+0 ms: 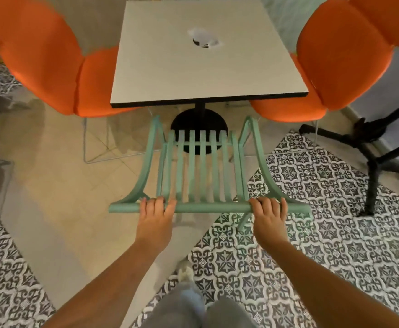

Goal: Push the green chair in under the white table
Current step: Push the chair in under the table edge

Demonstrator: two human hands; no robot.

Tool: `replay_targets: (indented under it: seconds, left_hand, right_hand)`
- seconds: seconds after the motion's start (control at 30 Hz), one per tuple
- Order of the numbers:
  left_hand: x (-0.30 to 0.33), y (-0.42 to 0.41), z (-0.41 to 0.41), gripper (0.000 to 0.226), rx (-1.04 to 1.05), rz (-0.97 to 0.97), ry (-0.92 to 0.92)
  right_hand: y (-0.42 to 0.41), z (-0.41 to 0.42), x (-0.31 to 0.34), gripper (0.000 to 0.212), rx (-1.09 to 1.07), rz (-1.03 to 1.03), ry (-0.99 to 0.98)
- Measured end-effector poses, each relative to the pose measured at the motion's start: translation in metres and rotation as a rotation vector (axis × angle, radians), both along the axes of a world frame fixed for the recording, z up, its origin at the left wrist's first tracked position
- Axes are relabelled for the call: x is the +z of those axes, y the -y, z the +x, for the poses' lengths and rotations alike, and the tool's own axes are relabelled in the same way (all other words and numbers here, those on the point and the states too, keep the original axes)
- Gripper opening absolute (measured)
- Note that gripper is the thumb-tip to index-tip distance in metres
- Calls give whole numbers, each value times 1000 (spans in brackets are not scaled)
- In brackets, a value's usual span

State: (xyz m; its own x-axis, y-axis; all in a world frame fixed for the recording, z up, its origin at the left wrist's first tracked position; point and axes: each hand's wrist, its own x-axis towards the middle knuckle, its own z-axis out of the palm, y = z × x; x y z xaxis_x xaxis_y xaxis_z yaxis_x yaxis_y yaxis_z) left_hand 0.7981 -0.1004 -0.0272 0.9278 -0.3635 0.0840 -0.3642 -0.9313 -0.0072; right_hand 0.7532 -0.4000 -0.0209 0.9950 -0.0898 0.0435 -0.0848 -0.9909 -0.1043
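The green chair [202, 166] with a slatted seat and curved arms stands in front of me, its front edge just short of the white table's near edge. My left hand [154, 215] grips the left part of the chair's top back rail. My right hand [268, 213] grips the right part of the same rail. The white table [205, 74] is square with a dark edge and stands on a black round pedestal base [198, 121], which shows through the seat slats.
An orange padded chair [49, 58] flanks the table on the left and another orange chair [340, 53] on the right. A black table base [371, 147] stands on the patterned tiles at the right. My legs are at the bottom middle.
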Motion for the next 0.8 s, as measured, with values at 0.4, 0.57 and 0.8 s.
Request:
replay_targets:
  seconds: [0.4,0.57,0.8]
  left_hand:
    - [0,67,107,51,-16,-98,26]
    - [9,122,129,56,3,-181,-3]
    - [5,75,175,54,-17,-125,92]
  right_hand:
    - [70,140,-5,54,-25,-69,23]
    - [117,184,2,38,-62,-112,-39]
    - [82,209,-5,28,27,-56,67]
